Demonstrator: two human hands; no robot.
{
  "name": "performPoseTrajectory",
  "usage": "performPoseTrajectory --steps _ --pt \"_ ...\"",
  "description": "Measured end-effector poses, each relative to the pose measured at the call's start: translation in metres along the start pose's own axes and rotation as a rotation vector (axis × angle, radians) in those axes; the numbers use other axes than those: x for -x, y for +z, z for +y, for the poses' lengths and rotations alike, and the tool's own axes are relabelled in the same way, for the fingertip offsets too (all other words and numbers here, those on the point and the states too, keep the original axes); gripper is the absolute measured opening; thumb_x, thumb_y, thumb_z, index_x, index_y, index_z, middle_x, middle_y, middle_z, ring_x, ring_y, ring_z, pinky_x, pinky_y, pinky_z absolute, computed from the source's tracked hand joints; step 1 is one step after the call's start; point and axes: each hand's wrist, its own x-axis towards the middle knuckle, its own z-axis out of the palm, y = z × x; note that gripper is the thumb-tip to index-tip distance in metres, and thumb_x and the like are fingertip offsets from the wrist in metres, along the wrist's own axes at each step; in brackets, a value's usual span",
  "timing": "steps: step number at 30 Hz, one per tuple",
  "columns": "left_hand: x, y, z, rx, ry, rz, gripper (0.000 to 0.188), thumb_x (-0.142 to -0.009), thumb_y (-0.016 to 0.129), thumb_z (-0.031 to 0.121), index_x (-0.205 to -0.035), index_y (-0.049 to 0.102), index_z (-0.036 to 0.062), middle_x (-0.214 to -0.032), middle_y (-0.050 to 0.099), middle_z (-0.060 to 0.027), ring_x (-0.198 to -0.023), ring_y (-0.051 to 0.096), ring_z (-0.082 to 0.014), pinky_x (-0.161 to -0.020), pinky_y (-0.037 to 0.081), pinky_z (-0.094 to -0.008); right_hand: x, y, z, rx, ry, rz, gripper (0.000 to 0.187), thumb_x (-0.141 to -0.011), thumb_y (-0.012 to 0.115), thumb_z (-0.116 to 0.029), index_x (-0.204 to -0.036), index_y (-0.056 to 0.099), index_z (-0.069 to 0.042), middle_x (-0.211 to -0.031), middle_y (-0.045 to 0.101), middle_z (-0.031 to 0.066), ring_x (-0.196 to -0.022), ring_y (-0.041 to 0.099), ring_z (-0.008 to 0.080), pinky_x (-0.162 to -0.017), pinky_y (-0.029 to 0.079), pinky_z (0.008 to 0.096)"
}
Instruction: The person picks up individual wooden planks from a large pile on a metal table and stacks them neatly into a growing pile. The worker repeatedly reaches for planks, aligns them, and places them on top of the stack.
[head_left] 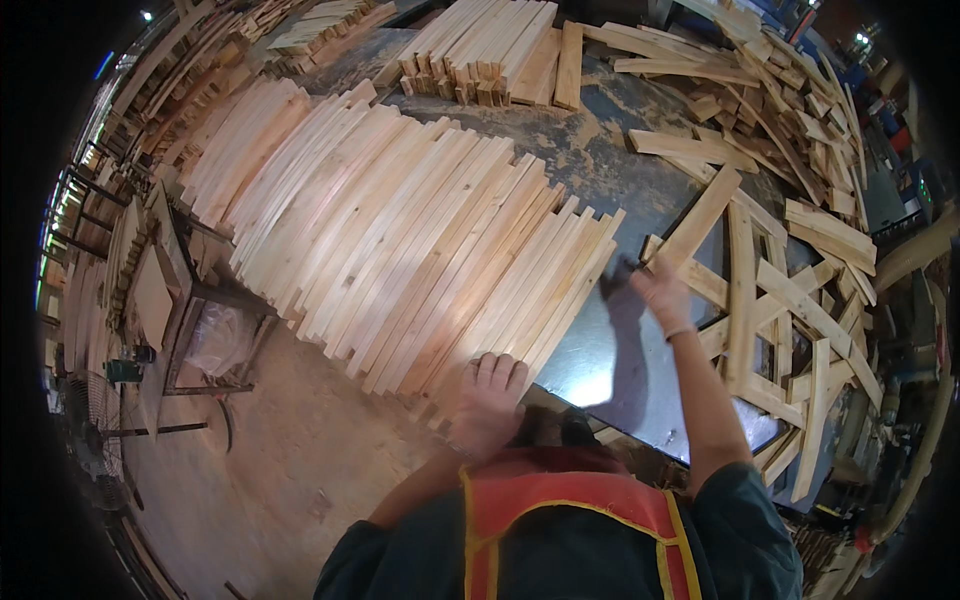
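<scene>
A wide row of pale wooden strips (400,240) lies side by side on the dark metal table. My left hand (490,398) rests over the near ends of the strips at the row's right part, its fingers laid on top of them. To the right of the row, my right hand (663,298) is closed around the near end of a short wooden board (703,215). This board slants away to the upper right, over other loose boards. Part of my right hand's grip is hidden, and the hand is slightly blurred.
Loose boards (740,290) lie crisscrossed at the table's right, with a larger heap (780,100) behind. A stack of strips (480,50) stands at the far side. Bare metal tabletop (590,365) shows between row and boards. A fan (90,430) and metal rack (215,300) stand left.
</scene>
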Motion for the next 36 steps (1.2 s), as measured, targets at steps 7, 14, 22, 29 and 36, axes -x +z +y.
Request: performPoseTrajectory --steps 7,14,22,29,36 --pt "-0.007 0.013 0.002 -0.029 -0.042 0.049 0.052 -0.079 0.077 0.022 -0.128 0.065 0.0132 -0.131 0.058 -0.0105 -0.129 0.054 -0.0348 -0.106 0.044 -0.0548 -0.098 -0.025 -0.008 0.587 0.369 0.151 0.089 -0.09 0.066 -0.06 -0.162 0.041 -0.015 -0.165 0.042 0.0186 -0.151 0.041 0.0441 -0.118 0.04 0.0561" --pt "-0.013 0.007 0.003 0.027 -0.053 0.108 0.05 -0.073 0.076 0.019 -0.122 0.068 0.0164 -0.127 0.06 -0.0089 -0.124 0.057 -0.0343 -0.103 0.048 -0.0551 -0.045 -0.009 0.04 0.79 -0.056 -0.048 0.054 -0.101 0.055 -0.036 -0.152 0.056 -0.02 -0.165 0.047 0.0013 -0.156 0.038 0.031 -0.12 0.034 0.0607" --pt "-0.006 0.029 -0.009 0.07 -0.012 0.212 0.039 -0.08 0.072 0.023 -0.118 0.068 0.017 -0.128 0.058 -0.0086 -0.126 0.055 -0.0339 -0.106 0.046 -0.0528 0.002 -0.056 0.052 0.376 0.235 0.23 0.097 -0.073 0.078 -0.009 -0.162 0.041 -0.007 -0.166 0.035 0.0244 -0.149 0.042 0.0432 -0.12 0.042 0.042" --pt "0.069 0.015 -0.038 0.065 -0.201 0.083 0.036 -0.084 0.075 0.039 -0.116 0.074 0.0219 -0.135 0.061 -0.0021 -0.13 0.055 -0.0267 -0.105 0.041 -0.0512 0.134 -0.026 -0.033 -0.759 0.412 0.068 0.097 -0.075 0.062 -0.001 -0.167 0.031 -0.004 -0.136 0.054 0.0144 -0.103 0.06 0.0244 -0.088 0.056 0.0316" --pt "0.191 0.023 -0.059 0.557 -0.594 -0.336 0.042 -0.093 0.075 0.042 -0.129 0.073 0.0196 -0.121 0.072 -0.0025 -0.103 0.067 -0.0261 -0.092 0.051 -0.0471 0.205 0.078 -0.097 -0.811 0.308 -0.433 0.098 -0.082 0.058 0.006 -0.171 0.02 -0.011 -0.148 0.054 0.0161 -0.127 0.06 0.0302 -0.103 0.053 0.0376"
